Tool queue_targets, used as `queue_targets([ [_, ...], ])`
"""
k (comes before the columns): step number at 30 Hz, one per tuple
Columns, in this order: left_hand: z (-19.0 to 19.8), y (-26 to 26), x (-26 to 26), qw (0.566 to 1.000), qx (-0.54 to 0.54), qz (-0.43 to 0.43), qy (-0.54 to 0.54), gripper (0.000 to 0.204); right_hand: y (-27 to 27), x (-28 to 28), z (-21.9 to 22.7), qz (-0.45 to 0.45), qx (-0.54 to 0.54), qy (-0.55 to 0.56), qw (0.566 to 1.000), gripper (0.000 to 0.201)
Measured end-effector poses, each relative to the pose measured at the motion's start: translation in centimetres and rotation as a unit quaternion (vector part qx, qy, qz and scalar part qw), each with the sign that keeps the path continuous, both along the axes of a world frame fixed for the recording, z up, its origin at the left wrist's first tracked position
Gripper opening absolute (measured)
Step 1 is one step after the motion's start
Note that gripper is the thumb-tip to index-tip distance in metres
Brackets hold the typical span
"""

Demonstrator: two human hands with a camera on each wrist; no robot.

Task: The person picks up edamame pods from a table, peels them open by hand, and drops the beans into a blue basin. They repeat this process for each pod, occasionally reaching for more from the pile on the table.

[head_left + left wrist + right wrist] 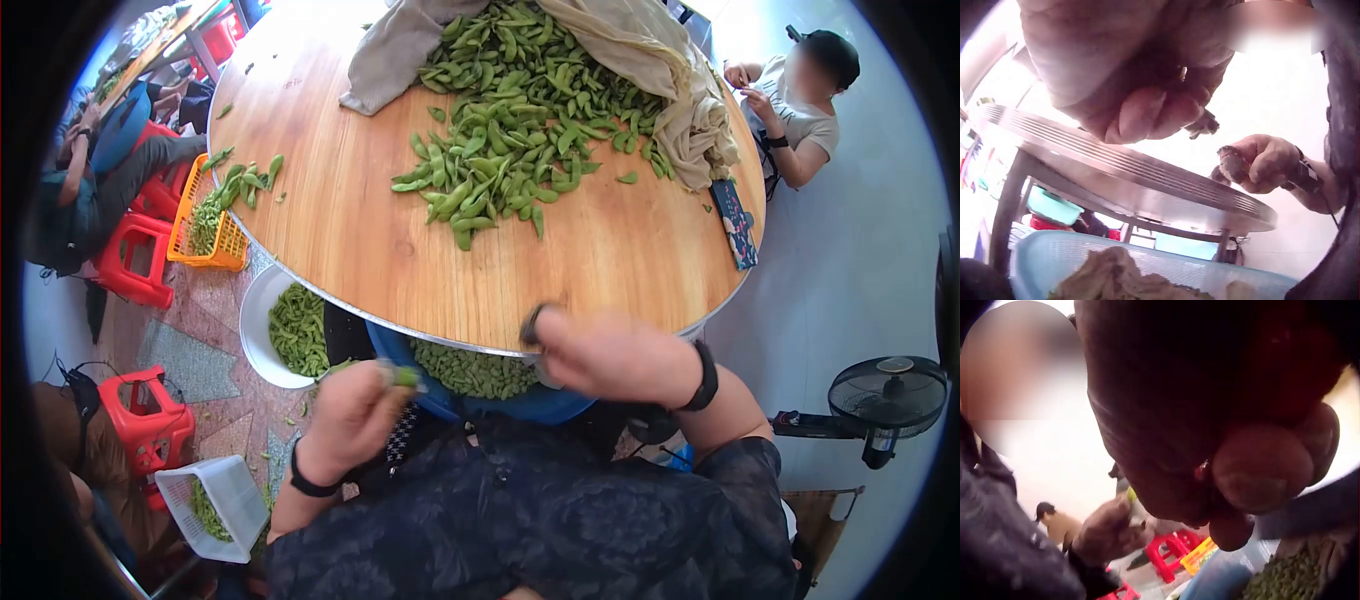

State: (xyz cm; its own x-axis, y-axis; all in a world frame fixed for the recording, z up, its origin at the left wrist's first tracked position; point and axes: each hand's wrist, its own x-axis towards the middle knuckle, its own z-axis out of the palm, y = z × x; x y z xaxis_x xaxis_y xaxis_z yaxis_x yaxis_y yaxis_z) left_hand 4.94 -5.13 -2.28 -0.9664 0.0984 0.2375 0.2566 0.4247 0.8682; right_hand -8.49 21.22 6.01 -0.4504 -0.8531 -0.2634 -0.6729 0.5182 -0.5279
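Note:
My left hand is raised at the left of the blue tub, pinching a green soybean pod between thumb and fingers. Across from it, my right hand hovers by the near table edge, blurred, with its fingers curled. A dark covering sits at its fingertip, and nothing shows in its grip. In the left wrist view the right hand has greyish coverings at its tips. Shelled green beans fill the tub below the hands.
Whole pods are heaped on the round wooden table beside a beige cloth. A white bucket of pods, an orange basket and red stools stand left. Right are a fan and a person.

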Motion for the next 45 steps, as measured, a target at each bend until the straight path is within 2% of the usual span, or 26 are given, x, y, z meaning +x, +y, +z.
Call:
queue_targets([
  [2,-0.4,-2.0,1.4,0.993,-0.006,0.106,-0.055,0.008,0.1,-2.7,-1.2,-0.101,-0.088,0.110,0.985,0.017],
  [3,-0.4,-3.1,2.0,0.983,-0.014,0.158,-0.093,0.010,-0.3,-4.1,-1.9,-0.152,-0.086,0.161,0.971,0.017],
  [5,-2.0,-5.3,2.7,0.978,-0.052,0.189,-0.066,0.013,-1.3,-6.7,-3.1,-0.170,-0.152,0.187,0.956,0.018],
  [7,-2.7,-6.9,3.4,0.903,-0.274,0.292,-0.155,0.023,-1.9,-7.6,-4.3,-0.152,-0.154,0.230,0.949,0.018],
  [8,-3.3,-7.3,3.8,0.889,-0.301,0.327,-0.111,0.031,-2.2,-7.8,-4.6,-0.134,-0.154,0.269,0.941,0.018],
  [11,-2.9,-7.3,4.5,0.893,-0.280,0.342,-0.085,0.043,-1.5,-8.0,-4.7,-0.143,-0.120,0.200,0.962,0.021],
  [13,-0.8,-5.1,3.6,0.905,-0.240,0.344,-0.074,0.041,-1.1,-7.2,-4.1,-0.149,-0.119,0.170,0.967,0.019],
  [15,0.4,-2.9,2.6,0.977,-0.066,0.203,-0.002,0.038,-1.3,-5.6,-2.2,-0.154,-0.120,0.140,0.971,0.017],
  [16,0.8,-1.5,1.7,0.988,0.019,0.145,-0.040,0.033,-1.8,-4.1,-0.6,-0.213,-0.160,-0.062,0.962,0.016],
  [17,1.3,-0.2,0.7,0.988,0.103,0.086,-0.077,0.029,-2.0,-2.8,0.0,-0.262,-0.191,-0.262,0.909,0.015],
  [19,2.8,2.5,-1.2,0.944,0.258,-0.012,-0.207,0.028,-1.9,-0.9,-0.4,-0.232,-0.235,-0.327,0.886,0.019],
  [21,2.3,4.2,-2.9,0.894,0.340,-0.118,-0.268,0.030,-2.1,0.8,-0.4,-0.208,-0.300,-0.425,0.828,0.025],
  [22,1.8,4.8,-3.3,0.859,0.381,-0.166,-0.299,0.030,-1.9,1.2,-1.7,-0.168,-0.322,-0.400,0.841,0.029],
  [23,1.6,5.0,-3.5,0.858,0.380,-0.166,-0.302,0.030,-1.7,1.3,-2.4,-0.170,-0.323,-0.402,0.840,0.029],
  [25,1.2,5.4,-3.8,0.795,0.459,-0.211,-0.336,0.027,-1.2,1.5,-3.1,-0.097,-0.353,-0.250,0.896,0.029],
  [26,0.7,5.7,-3.5,0.769,0.481,-0.209,-0.366,0.022,-0.9,1.7,-3.3,-0.096,-0.348,-0.211,0.908,0.033],
  [27,1.0,5.9,-3.5,0.768,0.481,-0.208,-0.368,0.022,-0.9,2.1,-3.3,-0.097,-0.349,-0.213,0.907,0.033],
  [29,1.7,6.3,-3.2,0.808,0.460,-0.152,-0.335,0.018,-1.0,3.1,-2.9,-0.188,-0.318,-0.144,0.918,0.032],
  [31,1.2,6.1,-3.2,0.822,0.452,-0.151,-0.311,0.016,-0.7,3.2,-2.4,-0.179,-0.291,-0.150,0.928,0.029],
  [33,1.6,6.6,-3.0,0.888,0.387,-0.095,-0.229,0.013,-0.7,3.2,-2.8,-0.171,-0.263,-0.158,0.936,0.025],
  [34,1.2,6.6,-3.0,0.887,0.387,-0.093,-0.232,0.013,-0.7,3.2,-3.6,-0.145,-0.264,-0.133,0.944,0.022],
  [36,0.0,6.5,-2.9,0.974,0.193,-0.061,-0.100,0.014,-0.8,3.4,-4.2,-0.121,-0.264,-0.109,0.951,0.020],
  [40,-0.1,6.7,-3.0,0.992,0.101,-0.036,-0.069,0.018,-0.9,3.6,-4.7,-0.123,-0.228,-0.085,0.962,0.021],
  [42,0.0,6.8,-3.1,0.999,-0.004,-0.018,0.036,0.015,-0.9,3.6,-4.8,-0.114,-0.229,-0.068,0.964,0.021],
  [43,0.1,6.9,-3.1,0.999,-0.004,-0.019,0.035,0.015,-0.9,3.7,-4.7,-0.116,-0.214,-0.070,0.967,0.021],
  [45,0.2,7.0,-3.1,0.990,-0.067,-0.007,0.122,0.014,-0.9,3.7,-4.5,-0.118,-0.198,-0.074,0.970,0.020],
])
